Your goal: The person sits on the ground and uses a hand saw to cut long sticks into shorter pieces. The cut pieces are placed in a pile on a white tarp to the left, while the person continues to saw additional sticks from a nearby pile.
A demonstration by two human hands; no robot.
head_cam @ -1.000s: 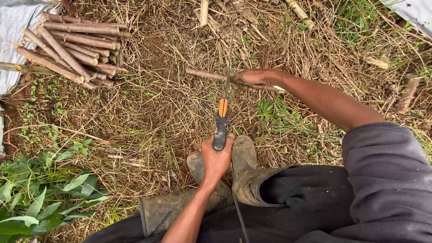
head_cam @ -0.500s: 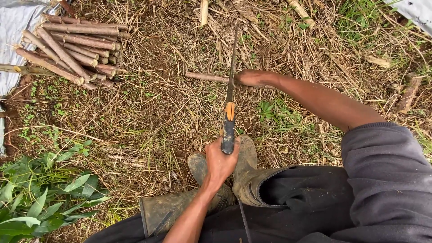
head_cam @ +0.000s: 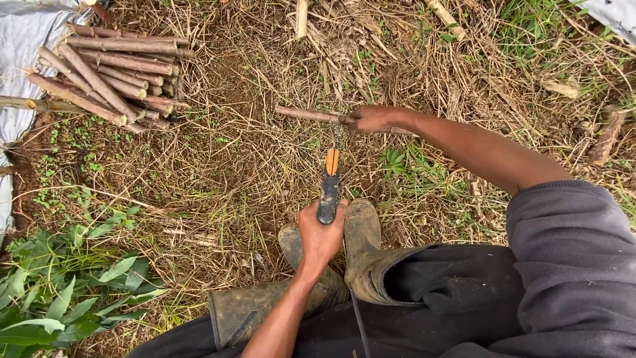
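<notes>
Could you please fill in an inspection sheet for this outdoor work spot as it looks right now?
Surface: ground of dry straw and bare soil.
Job's things: stick held level; saw, black and orange handle, blade blurred.
Clutter: pile of cut sticks upper left; loose wood pieces.
Hands: right hand grips the stick; left hand grips the saw.
Cables: nothing seen.
Surroundings: green plants, grey sheet, muddy boots.
</notes>
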